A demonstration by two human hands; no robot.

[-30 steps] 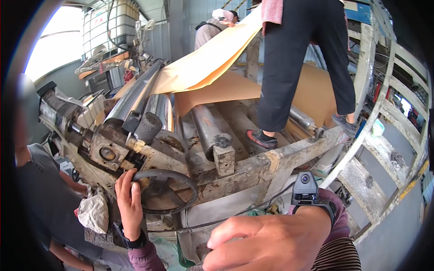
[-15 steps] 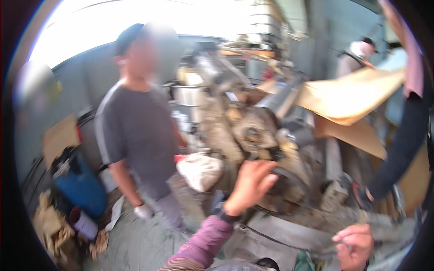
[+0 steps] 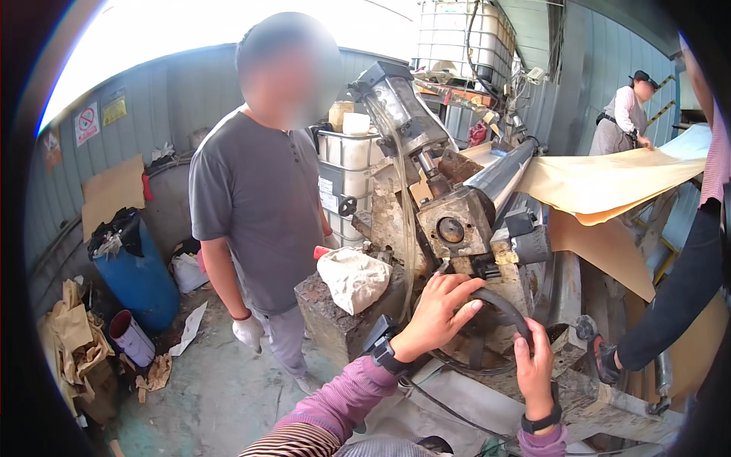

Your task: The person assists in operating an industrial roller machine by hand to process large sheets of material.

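A black handwheel [image 3: 504,306] sits low on the front of a dirty, greasy machine [image 3: 453,222]. My left hand [image 3: 432,320] grips its upper left rim, fingers over the top and thumb on the inner side. At the right side of the rim, my right hand [image 3: 537,367] has its fingers and thumb closed around it. Spokes and the lower rim are partly covered by my hands and dark machine parts. Above the wheel, the machine carries a tilted metal cylinder [image 3: 392,107] and a long shiny roller [image 3: 506,171].
A person in a grey shirt [image 3: 255,190] stands at the left beside a cloth bundle [image 3: 354,278] on a block. Another person [image 3: 620,118] holds a yellowish sheet [image 3: 601,183] at far right. Someone's dark-clad leg [image 3: 678,282] is close at right. A blue barrel [image 3: 141,266] stands left.
Both my hands have come onto the handwheel; the right one moved up and left from apart of it. The view has shifted, and the person in grey now appears further right.
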